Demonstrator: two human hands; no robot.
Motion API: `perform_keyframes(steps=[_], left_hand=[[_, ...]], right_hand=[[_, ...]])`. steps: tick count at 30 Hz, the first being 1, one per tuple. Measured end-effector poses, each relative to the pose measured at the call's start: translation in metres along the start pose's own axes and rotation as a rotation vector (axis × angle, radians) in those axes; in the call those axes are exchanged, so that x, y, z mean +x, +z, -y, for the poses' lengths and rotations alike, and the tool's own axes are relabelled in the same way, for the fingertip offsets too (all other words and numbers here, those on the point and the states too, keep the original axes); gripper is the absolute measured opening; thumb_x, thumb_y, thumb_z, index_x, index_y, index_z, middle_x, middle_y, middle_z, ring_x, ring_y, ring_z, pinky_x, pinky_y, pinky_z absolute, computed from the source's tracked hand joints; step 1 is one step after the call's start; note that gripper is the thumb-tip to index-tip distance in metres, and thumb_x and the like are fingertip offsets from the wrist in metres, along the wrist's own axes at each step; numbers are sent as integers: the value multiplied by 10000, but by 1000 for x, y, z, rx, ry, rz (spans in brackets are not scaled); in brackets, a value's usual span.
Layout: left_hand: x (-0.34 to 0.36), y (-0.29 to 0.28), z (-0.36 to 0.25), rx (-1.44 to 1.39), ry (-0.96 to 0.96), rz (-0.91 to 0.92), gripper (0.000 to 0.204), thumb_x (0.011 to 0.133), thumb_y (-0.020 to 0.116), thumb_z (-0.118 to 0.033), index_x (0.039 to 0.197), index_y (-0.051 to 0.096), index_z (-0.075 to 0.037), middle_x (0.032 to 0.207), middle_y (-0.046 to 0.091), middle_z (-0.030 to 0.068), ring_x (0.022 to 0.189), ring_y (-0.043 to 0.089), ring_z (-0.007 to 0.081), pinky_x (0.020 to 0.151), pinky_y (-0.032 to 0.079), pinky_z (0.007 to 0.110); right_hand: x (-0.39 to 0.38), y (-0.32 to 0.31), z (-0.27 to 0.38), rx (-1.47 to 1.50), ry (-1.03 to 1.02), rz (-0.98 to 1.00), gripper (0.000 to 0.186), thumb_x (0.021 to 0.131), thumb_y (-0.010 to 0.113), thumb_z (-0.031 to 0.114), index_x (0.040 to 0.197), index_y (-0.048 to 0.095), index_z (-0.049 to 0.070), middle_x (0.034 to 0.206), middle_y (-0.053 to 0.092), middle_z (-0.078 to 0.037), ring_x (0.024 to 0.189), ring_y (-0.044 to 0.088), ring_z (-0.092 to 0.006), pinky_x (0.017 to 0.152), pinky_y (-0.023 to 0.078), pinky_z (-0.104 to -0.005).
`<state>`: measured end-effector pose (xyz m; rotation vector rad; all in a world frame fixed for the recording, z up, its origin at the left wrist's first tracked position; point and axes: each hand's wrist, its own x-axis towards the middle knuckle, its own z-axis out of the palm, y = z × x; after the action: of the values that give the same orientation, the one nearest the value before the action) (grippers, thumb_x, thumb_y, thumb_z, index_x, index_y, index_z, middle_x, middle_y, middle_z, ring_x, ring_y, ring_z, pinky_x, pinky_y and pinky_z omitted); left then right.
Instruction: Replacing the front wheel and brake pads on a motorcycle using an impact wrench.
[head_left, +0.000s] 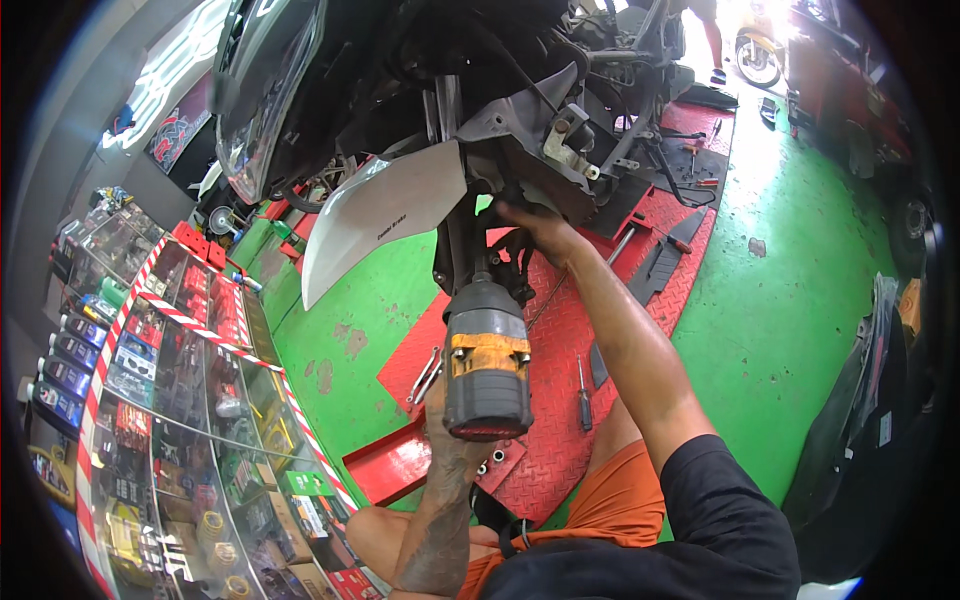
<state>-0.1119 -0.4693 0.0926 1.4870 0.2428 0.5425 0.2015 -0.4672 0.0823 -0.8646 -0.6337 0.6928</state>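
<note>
My left hand (pixel 438 412) grips a black and yellow cordless impact wrench (pixel 488 362) from below; the tool hides most of its fingers. The wrench's nose points away from me, up against the lower end of a dark fork leg (pixel 462 235). Higher up, my right hand (pixel 543 232) is closed round a dark part beside the fork leg, its fingertips partly hidden. A pale grey front mudguard (pixel 385 215) sticks out to the left of the fork. The motorcycle has no front wheel in place. A brake caliper (pixel 575 140) hangs at the upper right.
Under the motorcycle is a red lift platform (pixel 640 330). A screwdriver (pixel 584 400), spanners (pixel 426 378) and dark panels (pixel 660 265) lie on it. Glass display cases (pixel 200 400) line the left. Black body panels (pixel 850 450) lean at the right. A person's leg (pixel 712 40) shows far back.
</note>
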Motion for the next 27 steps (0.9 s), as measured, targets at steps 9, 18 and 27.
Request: perform_keyframes(steps=[9,18,27], left_hand=[[22,39,-31,807,201,-79,537,806,729,-166,1251,511,40,1001,652,233,904,679,382,763,560,420],[45,92,-88,1375,-3,-19,839,789,754,-263,1410,352,133,1040,639,286,919,686,420,776,569,456],[35,91,-80,1095,-9,-69,879,811,753,-332,1414,320,138,1030,654,289,942,681,431,784,559,484]], right_hand=[[11,4,-17,-18,67,-13,397,883,723,339,1120,630,34,826,630,-45,567,533,-115,480,429,-299],[48,-21,-61,-398,-237,104,431,890,697,229,1288,599,93,1159,657,-89,781,597,-146,634,479,-305],[67,-36,-80,-508,-284,142,475,885,703,220,1334,590,113,1210,644,-91,866,601,-149,707,491,-301]])
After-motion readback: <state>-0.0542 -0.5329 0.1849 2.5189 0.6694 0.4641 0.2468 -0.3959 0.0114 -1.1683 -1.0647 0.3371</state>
